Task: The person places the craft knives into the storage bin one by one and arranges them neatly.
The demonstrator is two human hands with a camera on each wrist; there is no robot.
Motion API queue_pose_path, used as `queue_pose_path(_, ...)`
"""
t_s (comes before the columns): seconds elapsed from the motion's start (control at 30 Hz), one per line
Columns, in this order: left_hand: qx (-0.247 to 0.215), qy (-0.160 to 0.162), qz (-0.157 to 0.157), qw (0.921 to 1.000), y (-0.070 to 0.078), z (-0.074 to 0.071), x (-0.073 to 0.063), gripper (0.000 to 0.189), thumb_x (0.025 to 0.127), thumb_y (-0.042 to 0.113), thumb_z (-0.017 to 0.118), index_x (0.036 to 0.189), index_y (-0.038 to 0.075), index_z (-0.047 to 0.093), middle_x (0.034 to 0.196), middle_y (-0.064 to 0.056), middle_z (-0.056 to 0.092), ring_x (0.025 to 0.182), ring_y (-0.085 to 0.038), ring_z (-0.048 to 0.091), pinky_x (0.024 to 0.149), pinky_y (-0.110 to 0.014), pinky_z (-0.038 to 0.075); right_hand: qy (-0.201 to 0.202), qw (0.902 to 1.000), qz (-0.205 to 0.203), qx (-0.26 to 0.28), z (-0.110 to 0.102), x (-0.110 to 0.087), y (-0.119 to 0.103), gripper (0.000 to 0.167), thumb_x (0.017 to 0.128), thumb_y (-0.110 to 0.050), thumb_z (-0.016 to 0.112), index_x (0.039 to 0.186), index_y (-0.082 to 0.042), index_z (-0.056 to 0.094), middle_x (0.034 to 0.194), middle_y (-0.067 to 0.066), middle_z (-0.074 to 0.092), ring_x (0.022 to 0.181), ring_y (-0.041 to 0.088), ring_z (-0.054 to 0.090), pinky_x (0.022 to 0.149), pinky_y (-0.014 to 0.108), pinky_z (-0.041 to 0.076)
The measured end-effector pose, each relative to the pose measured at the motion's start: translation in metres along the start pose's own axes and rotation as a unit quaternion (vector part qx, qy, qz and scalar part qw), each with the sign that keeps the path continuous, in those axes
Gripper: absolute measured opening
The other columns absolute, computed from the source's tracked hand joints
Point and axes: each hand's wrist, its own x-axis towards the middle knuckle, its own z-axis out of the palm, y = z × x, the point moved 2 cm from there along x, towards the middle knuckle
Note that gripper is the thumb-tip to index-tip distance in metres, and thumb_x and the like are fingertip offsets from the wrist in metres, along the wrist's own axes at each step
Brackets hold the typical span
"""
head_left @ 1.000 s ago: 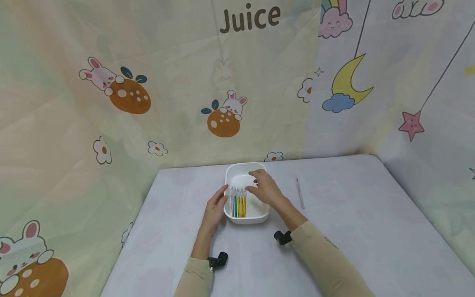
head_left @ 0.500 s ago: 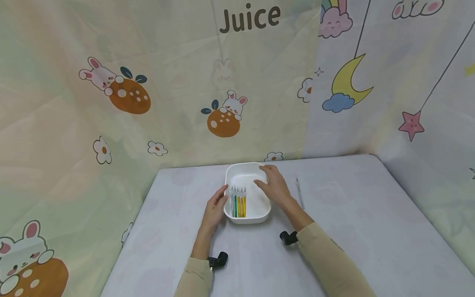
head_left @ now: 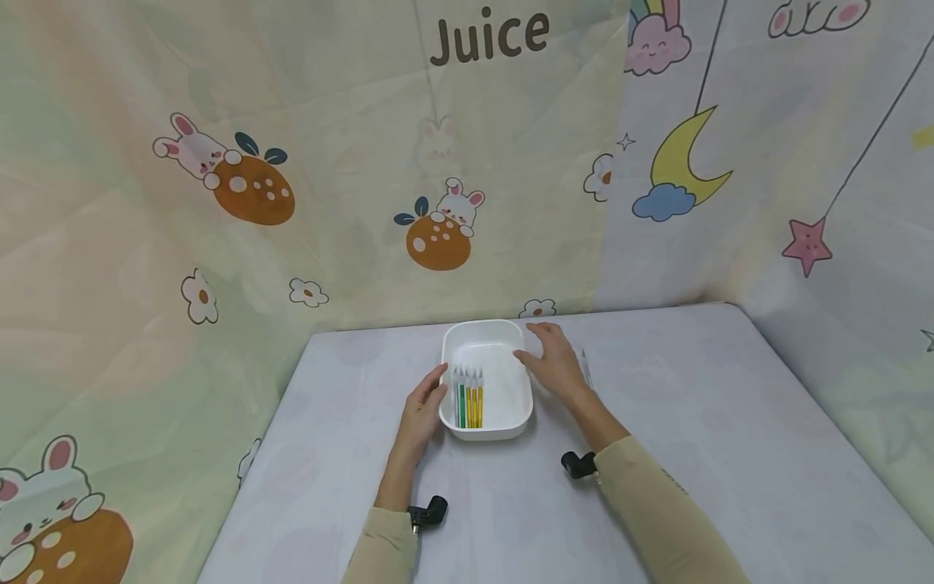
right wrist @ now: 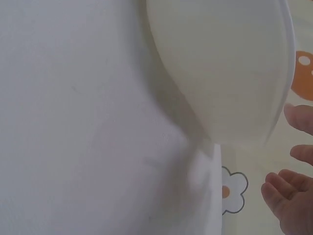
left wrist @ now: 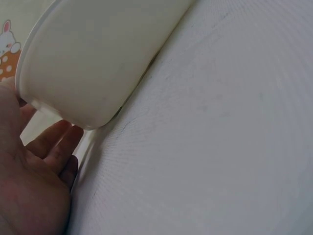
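A white rectangular tray (head_left: 507, 414) with rounded corners stands on the table in the head view. Inside it, along the left, several slim pen-like sticks (head_left: 469, 405) lie side by side, with grey, green and yellow shafts and pale pointed tips. My left hand (head_left: 421, 415) rests against the tray's left side, fingers loosely bent, and in the left wrist view its fingers reach under the wall's curve. My right hand (head_left: 556, 362) is spread just off the tray's right rim, thumb nearest the rim, holding nothing. Beyond it lies a single slim pale pen (head_left: 586, 369), partly hidden by this hand.
The white-covered table (head_left: 679, 422) extends on both sides of the tray. A printed cloth wall (head_left: 350, 243) stands behind its far edge, and another cloth wall (head_left: 861, 341) runs along the right. Small black cameras sit at both wrists.
My right hand has moved from above the tray rightward past its right rim, now covering part of the single pen. My left hand, the tray and the sticks in it stay put.
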Motion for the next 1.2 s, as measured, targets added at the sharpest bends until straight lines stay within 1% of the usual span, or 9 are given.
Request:
queue_pose_path(0.13, 0.000, 0.002, -0.002, 1.0000, 0.000, 0.000, 0.000, 0.038, 0.108, 0.031, 0.055, 0.144, 0.042, 0.059, 0.163, 0.010, 0.044, 0.157, -0.021, 0.033, 0.128, -0.050, 0.028, 0.002, 1.0000, 0.007, -0.007, -0.003, 0.000, 0.005, 0.067, 0.098, -0.032, 0.072, 0.155, -0.007, 0.046, 0.159, 0.022, 0.041, 0.147, 0.042, 0.042, 0.122, 0.058, 0.037)
queue_pose_path(0.23, 0.000, 0.000, 0.001, 1.0000, 0.001, 0.000, 0.000, 0.040, 0.108, 0.031, 0.055, 0.147, 0.037, 0.058, 0.163, 0.010, 0.044, 0.157, -0.022, 0.033, 0.128, -0.051, 0.027, 0.005, 0.9999, 0.006, -0.011, -0.006, 0.001, 0.009, 0.067, 0.098, -0.033, 0.072, 0.154, -0.007, 0.047, 0.159, 0.022, 0.041, 0.147, 0.042, 0.042, 0.121, 0.059, 0.037)
queue_pose_path(0.3, 0.000, -0.001, 0.002, 1.0000, 0.001, 0.000, 0.000, 0.040, 0.108, 0.030, 0.054, 0.148, 0.036, 0.057, 0.163, 0.010, 0.044, 0.157, -0.021, 0.033, 0.128, -0.051, 0.027, 0.007, 0.9999, 0.002, -0.014, -0.008, 0.001, 0.012, 0.066, 0.098, -0.032, 0.072, 0.154, -0.006, 0.048, 0.158, 0.023, 0.041, 0.146, 0.043, 0.043, 0.120, 0.060, 0.038)
queue_pose_path(0.53, 0.003, 0.000, 0.005, 1.0000, 0.001, -0.001, 0.000, 0.040, 0.108, 0.032, 0.054, 0.147, 0.037, 0.057, 0.162, 0.011, 0.044, 0.157, -0.020, 0.033, 0.128, -0.050, 0.028, 0.002, 0.9999, 0.005, -0.016, -0.011, 0.003, 0.021, 0.065, 0.098, -0.032, 0.071, 0.153, -0.005, 0.048, 0.157, 0.025, 0.041, 0.145, 0.045, 0.043, 0.120, 0.061, 0.038)
queue_pose_path(0.63, 0.006, -0.001, 0.005, 1.0000, 0.000, -0.001, 0.000, 0.041, 0.108, 0.033, 0.054, 0.149, 0.035, 0.056, 0.163, 0.012, 0.044, 0.157, -0.020, 0.033, 0.128, -0.051, 0.028, 0.003, 0.9999, 0.005, -0.015, -0.012, 0.004, 0.025, 0.066, 0.098, -0.031, 0.072, 0.153, -0.004, 0.049, 0.156, 0.026, 0.041, 0.145, 0.045, 0.043, 0.119, 0.061, 0.038)
queue_pose_path(0.9, 0.000, -0.003, 0.006, 1.0000, 0.001, -0.002, 0.000, 0.040, 0.107, 0.037, 0.055, 0.147, 0.039, 0.057, 0.163, 0.012, 0.044, 0.157, -0.021, 0.033, 0.128, -0.051, 0.028, 0.007, 0.9999, 0.006, -0.014, -0.018, 0.003, 0.034, 0.066, 0.097, -0.031, 0.072, 0.152, -0.002, 0.049, 0.155, 0.027, 0.041, 0.144, 0.046, 0.043, 0.119, 0.061, 0.038)
queue_pose_path(1.07, 0.001, -0.003, -0.001, 1.0000, 0.000, -0.002, 0.000, 0.040, 0.107, 0.036, 0.055, 0.147, 0.039, 0.057, 0.163, 0.012, 0.044, 0.157, -0.020, 0.033, 0.128, -0.050, 0.028, 0.006, 0.9998, 0.010, -0.016, -0.020, 0.001, 0.036, 0.065, 0.098, -0.030, 0.072, 0.151, -0.001, 0.049, 0.155, 0.029, 0.041, 0.143, 0.048, 0.043, 0.118, 0.063, 0.038)
queue_pose_path(1.2, 0.000, -0.001, -0.003, 1.0000, -0.001, -0.001, 0.000, 0.039, 0.108, 0.033, 0.055, 0.146, 0.040, 0.058, 0.163, 0.011, 0.044, 0.157, -0.021, 0.033, 0.128, -0.051, 0.028, 0.004, 0.9996, 0.020, -0.018, -0.022, 0.000, 0.038, 0.065, 0.098, -0.031, 0.071, 0.152, -0.002, 0.049, 0.156, 0.028, 0.041, 0.144, 0.048, 0.043, 0.118, 0.063, 0.039)
